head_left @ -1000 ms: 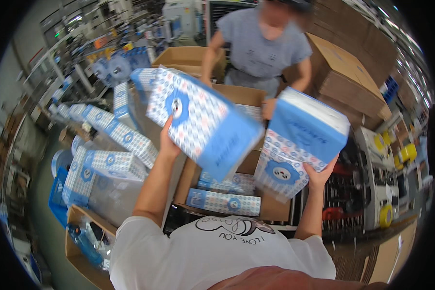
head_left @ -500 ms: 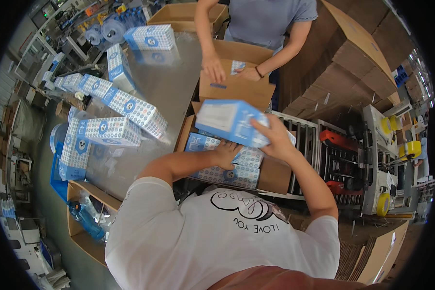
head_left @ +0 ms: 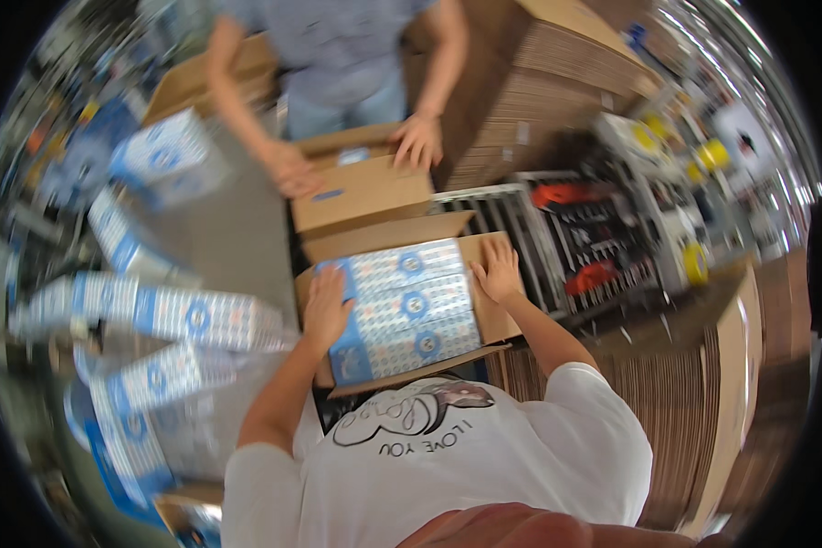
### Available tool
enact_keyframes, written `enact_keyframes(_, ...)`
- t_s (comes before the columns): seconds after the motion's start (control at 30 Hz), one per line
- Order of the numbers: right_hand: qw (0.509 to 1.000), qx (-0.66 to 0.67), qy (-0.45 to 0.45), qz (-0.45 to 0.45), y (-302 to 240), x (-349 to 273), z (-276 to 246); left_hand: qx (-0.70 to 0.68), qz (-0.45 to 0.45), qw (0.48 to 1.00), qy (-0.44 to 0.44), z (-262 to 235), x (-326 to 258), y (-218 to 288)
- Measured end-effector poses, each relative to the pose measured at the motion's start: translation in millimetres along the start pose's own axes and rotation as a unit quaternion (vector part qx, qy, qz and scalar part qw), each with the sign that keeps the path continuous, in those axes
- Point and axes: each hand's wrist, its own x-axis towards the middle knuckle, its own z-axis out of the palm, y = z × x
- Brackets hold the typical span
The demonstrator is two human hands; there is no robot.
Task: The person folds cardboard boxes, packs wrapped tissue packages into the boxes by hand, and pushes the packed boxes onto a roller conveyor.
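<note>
Your left hand [head_left: 326,309] and right hand [head_left: 499,271], both open flat, on opposite edges of blue-white packs [head_left: 402,309] in carton [head_left: 495,315] between them.

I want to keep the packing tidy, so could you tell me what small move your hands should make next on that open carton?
Probably press down and lift away. The left hand and right hand rest flat at the two ends of the blue-and-white packs, which already fill the open carton in neat rows, flaps still open.
</note>
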Motion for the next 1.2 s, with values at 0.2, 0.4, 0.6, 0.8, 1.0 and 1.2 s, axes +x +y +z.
enact_keyframes(0.2,0.924,0.275,-0.078,0.254,39.7,-29.6,-58.9,-0.195,-0.099,0.968,0.119,11.7,0.0,-13.3)
enact_keyframes(0.4,0.986,0.097,-0.083,0.107,15.5,-29.2,-121.3,-0.313,-0.457,0.826,0.104,92.7,-1.9,-106.4)
enact_keyframes(0.6,0.942,0.276,-0.184,-0.05,21.1,-25.8,-97.3,-0.151,-0.447,0.881,-0.023,30.5,12.1,-32.1)
enact_keyframes(0.8,0.881,-0.061,-0.425,-0.196,-4.5,-14.0,-93.8,-0.198,-0.264,0.941,-0.069,-70.7,71.1,129.5)
enact_keyframes(1.0,0.752,0.183,-0.581,-0.251,-1.8,-20.4,-133.2,-0.12,-0.011,0.871,-0.477,-23.4,111.6,99.1)
enact_keyframes(1.2,0.926,-0.038,-0.354,-0.128,12.1,-17.7,-77.9,-0.198,-0.167,0.901,-0.349,-15.1,70.1,28.2)
